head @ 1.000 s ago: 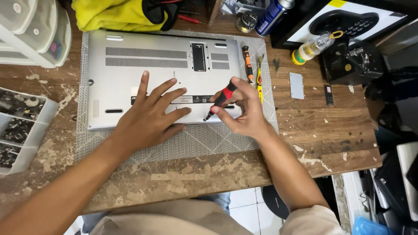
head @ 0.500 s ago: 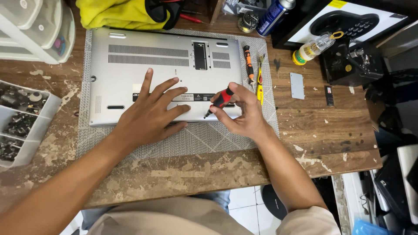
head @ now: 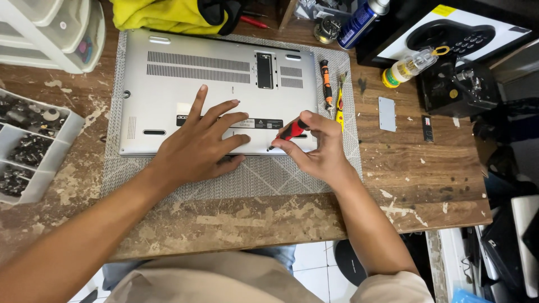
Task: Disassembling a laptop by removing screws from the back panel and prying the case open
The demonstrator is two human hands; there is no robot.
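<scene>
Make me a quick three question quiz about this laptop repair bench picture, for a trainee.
1. True or false: the left hand lies flat on the upside-down silver laptop.
2. What does the right hand hold? A) red-handled screwdriver B) spray can C) tweezers
3. Which side of the laptop is the orange-and-black screwdriver lying on?

Key: 1 true; 2 A; 3 the person's right side, on the grey mat.

A silver laptop [head: 191, 84] lies bottom-up on a grey mat, a red-handled screwdriver [head: 289, 132] tilted at its front edge.
</scene>
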